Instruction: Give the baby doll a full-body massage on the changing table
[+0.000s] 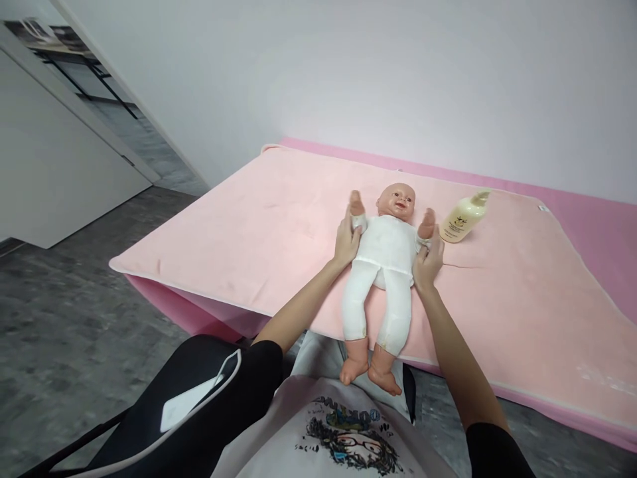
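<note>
A baby doll (385, 242) with a white cloth body lies face up on the pink blanket (239, 226), its feet hanging over the near edge. My left hand (347, 240) is wrapped round the doll's arm on the left, just below its bare plastic hand. On the other side, my right hand (428, 263) grips the doll's other arm near the wrist. A pale yellow pump bottle (462, 218) stands on the blanket just beyond my right hand, to the right of the doll's head.
The blanket lies over a darker pink cover (597, 232) on a table against a white wall. At the lower left is a black chair or bag-like surface with a white phone (186, 401) on it. A door (64, 153) is at the far left.
</note>
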Demonstrator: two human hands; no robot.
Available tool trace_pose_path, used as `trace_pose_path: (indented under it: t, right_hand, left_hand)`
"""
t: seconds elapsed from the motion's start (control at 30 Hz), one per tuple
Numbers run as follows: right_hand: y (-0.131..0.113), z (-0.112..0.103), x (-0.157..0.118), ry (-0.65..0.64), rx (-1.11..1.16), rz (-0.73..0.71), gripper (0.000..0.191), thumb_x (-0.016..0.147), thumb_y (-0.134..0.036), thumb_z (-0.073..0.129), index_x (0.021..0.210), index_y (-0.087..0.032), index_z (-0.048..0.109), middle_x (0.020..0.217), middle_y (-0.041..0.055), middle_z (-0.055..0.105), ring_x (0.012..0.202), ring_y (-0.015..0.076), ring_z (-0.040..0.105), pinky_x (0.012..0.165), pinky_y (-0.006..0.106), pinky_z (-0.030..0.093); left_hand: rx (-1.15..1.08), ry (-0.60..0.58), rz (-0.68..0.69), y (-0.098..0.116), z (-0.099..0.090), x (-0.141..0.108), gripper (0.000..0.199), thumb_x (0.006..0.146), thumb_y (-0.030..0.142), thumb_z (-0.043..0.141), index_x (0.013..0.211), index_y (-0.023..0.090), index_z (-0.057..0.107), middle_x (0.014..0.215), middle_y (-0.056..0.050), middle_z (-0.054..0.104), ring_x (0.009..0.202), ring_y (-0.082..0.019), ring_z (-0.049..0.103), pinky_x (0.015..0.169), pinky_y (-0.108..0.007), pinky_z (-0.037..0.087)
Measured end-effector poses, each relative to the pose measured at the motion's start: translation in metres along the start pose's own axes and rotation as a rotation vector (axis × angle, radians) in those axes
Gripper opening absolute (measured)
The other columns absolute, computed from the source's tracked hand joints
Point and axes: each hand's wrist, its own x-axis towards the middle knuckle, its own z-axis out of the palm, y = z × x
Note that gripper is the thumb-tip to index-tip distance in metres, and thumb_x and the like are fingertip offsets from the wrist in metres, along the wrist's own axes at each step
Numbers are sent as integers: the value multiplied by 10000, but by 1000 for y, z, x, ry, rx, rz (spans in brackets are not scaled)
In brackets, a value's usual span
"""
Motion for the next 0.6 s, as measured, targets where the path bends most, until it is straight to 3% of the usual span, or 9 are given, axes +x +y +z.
trace_pose_path:
  t: [0.17,0.33,0.47,0.6]
  right_hand:
    - [-3,1,0,-183,-188,-91,588,709,-34,327,1145,-286,630,1131,53,539,1054,167,531,857,308,468]
    - [-1,0,2,-189,-167,-66,566,695,-22,341,1057,-296,680,1088,48,545,995,153,544,812,285,482]
    - [2,2,0,-34,4,-22,546,694,-62,334,1071,-260,675,1048,51,555,1011,148,548,876,305,464]
    - [9,7,2,166,199,161,574,715,-134,328,1240,-186,554,1138,94,548,1086,175,533,936,353,439]
  left_hand:
    - [335,-225,97,14,-4,-1,515,857,196,312,1357,280,399,1271,-77,452,1125,-224,390,991,-402,350]
    - [364,-255,127,16,-6,1,546,824,118,294,1316,286,460,1265,-69,458,1129,-217,385,1000,-399,349]
    - [241,-193,110,10,-5,2,528,850,190,333,1374,246,366,1275,-84,484,1160,-220,415,1026,-415,321]
    - [-14,-29,38,-4,-3,4,583,885,386,351,1431,243,206,1382,-87,420,1243,-204,404,1054,-376,309]
